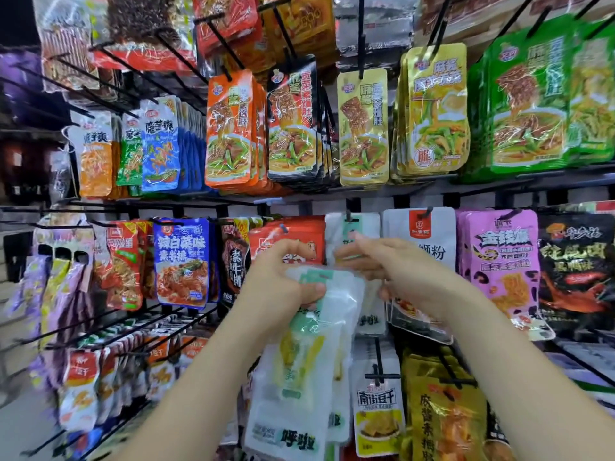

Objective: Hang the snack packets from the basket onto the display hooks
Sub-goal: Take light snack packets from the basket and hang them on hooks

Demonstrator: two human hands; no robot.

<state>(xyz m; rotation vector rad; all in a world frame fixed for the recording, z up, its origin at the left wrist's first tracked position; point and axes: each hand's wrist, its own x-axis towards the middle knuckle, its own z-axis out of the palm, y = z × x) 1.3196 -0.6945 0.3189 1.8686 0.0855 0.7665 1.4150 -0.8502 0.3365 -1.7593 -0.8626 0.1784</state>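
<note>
My left hand grips the top of a bunch of white snack packets with green and yellow print, which hang down in front of the display. My right hand is raised beside them, its fingers reaching to the top edge of the bunch near a hook that carries matching white packets. Whether the right fingers pinch a packet is hidden by blur. No basket shows in the view.
Rows of black hooks hold many snack packets: red ones left of the white ones, a white packet with a red label and pink packets to the right. Bare black hooks jut out at lower left.
</note>
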